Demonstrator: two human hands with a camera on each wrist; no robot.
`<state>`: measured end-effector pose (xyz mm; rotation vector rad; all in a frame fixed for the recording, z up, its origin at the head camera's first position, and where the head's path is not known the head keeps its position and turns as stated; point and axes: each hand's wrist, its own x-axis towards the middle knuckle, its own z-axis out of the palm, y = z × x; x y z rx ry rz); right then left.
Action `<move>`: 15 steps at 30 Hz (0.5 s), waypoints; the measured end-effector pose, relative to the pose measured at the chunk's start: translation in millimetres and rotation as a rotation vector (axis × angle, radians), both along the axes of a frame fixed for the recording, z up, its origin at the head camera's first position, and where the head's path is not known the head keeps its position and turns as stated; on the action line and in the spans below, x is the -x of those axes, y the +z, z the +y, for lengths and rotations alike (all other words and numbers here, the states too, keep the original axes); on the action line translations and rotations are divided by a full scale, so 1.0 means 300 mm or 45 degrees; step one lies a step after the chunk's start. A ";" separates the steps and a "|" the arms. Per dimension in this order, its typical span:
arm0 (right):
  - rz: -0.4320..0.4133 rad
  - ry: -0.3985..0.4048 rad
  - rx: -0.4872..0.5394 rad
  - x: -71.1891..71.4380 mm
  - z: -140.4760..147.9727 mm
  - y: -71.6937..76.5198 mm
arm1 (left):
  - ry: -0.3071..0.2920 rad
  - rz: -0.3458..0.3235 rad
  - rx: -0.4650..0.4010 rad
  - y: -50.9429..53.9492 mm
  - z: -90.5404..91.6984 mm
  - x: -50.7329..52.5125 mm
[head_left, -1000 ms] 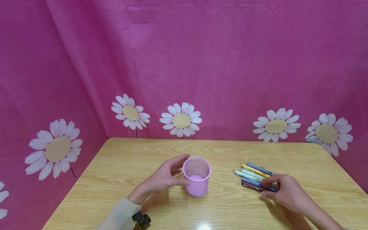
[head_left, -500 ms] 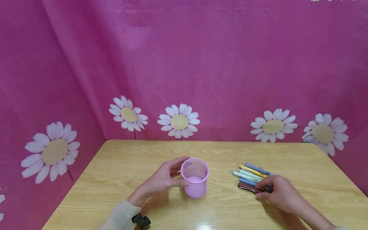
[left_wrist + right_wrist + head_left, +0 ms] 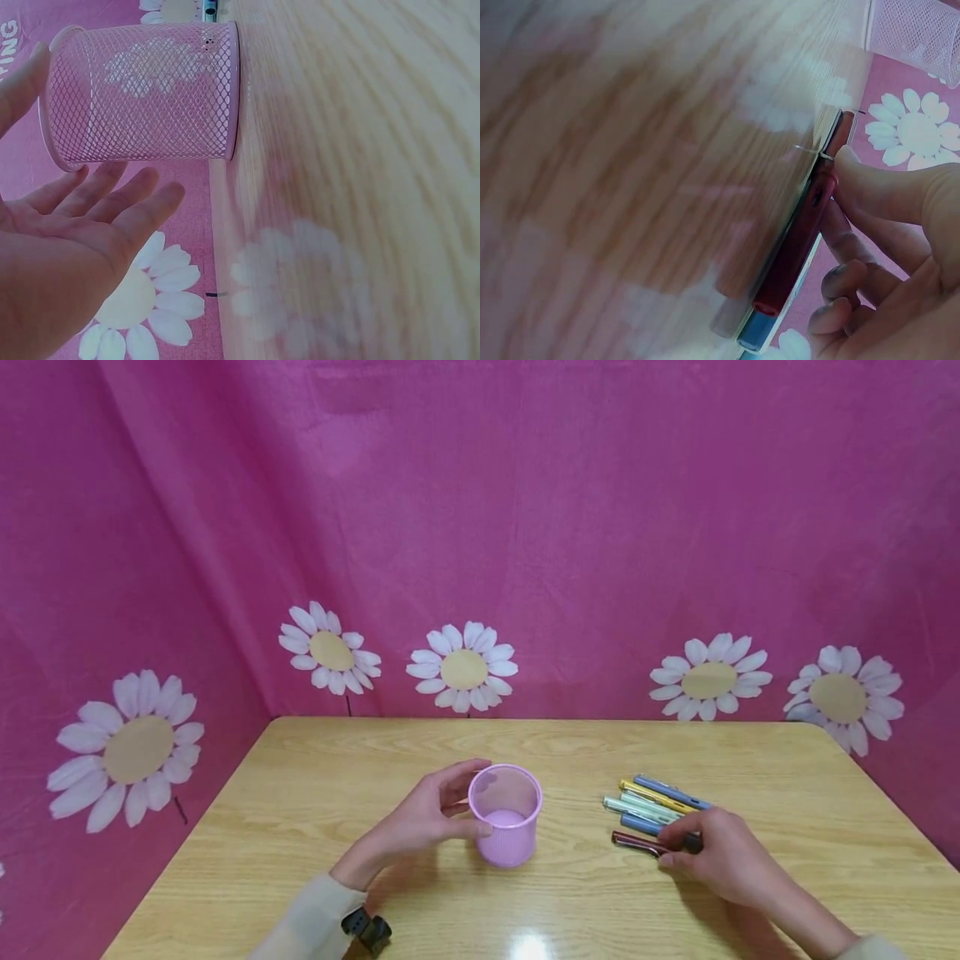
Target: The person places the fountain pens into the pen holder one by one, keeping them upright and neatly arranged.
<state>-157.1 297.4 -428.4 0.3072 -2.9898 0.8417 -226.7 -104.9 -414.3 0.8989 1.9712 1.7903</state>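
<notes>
A pink mesh pen cup (image 3: 512, 842) stands upright on the table, its inside bare. My left hand (image 3: 420, 817) holds it by the upper side, the thumb in front and the fingers behind; in the left wrist view thumb and fingertips meet the rim of the mesh cup (image 3: 142, 94) from opposite sides. My right hand (image 3: 731, 860) pinches a dark red pen (image 3: 636, 841), which lies low over the table. The right wrist view has the thumb against the red pen (image 3: 799, 244) near its clip. The fingers partly cover the neighbouring blue pen (image 3: 640, 823).
Behind the red pen lie several pens side by side: pale green pens (image 3: 637, 808), a yellow pen (image 3: 656, 795) and another blue pen (image 3: 671, 791). The wooden table (image 3: 360, 747) meets a pink daisy-printed cloth (image 3: 570, 543) at its back and left edges.
The red pen has come away from the blue pen toward the front left, with my right hand shifting slightly left. My left hand stays at the cup. The head view has shifted a little.
</notes>
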 end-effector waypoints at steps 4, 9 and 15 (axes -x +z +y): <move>0.031 0.003 0.009 -0.008 -0.005 -0.007 | -0.028 -0.019 -0.031 -0.001 0.002 -0.004; 0.047 -0.005 -0.003 -0.009 -0.018 -0.010 | -0.036 -0.020 -0.039 0.000 0.006 -0.004; -0.007 -0.016 0.046 -0.007 -0.032 -0.005 | -0.018 -0.027 -0.043 0.000 0.007 -0.001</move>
